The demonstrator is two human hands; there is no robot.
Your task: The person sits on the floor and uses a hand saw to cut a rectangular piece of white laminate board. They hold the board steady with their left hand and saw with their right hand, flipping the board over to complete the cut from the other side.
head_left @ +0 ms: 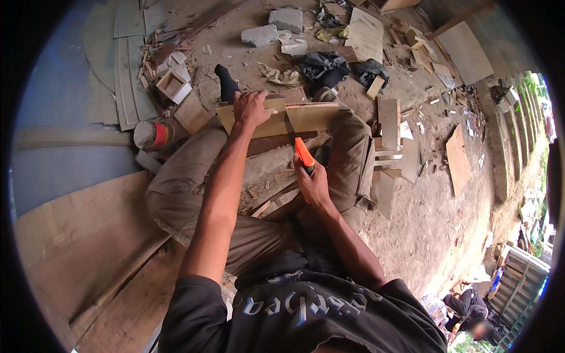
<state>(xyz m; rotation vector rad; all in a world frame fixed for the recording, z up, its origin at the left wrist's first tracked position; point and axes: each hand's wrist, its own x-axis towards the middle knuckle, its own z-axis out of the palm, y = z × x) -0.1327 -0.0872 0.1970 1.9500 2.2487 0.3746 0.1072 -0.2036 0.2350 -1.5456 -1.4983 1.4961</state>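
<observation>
Between my knees, a light wooden board spans from one leg to the other, with a dark gap near its middle. My left hand grips the board's upper edge left of that gap, its thumb lying on the face. Below the right part of the board, my right hand is closed round a tool with an orange-and-black handle. The handle points up toward the gap. Whether a blade extends from it cannot be made out. Darker wood shows under the board.
Cut wood pieces lie right of my knee. A small wooden box and a round container with a red band stand to the left. Grey blocks and black plastic lie ahead. Another person is at the far lower right.
</observation>
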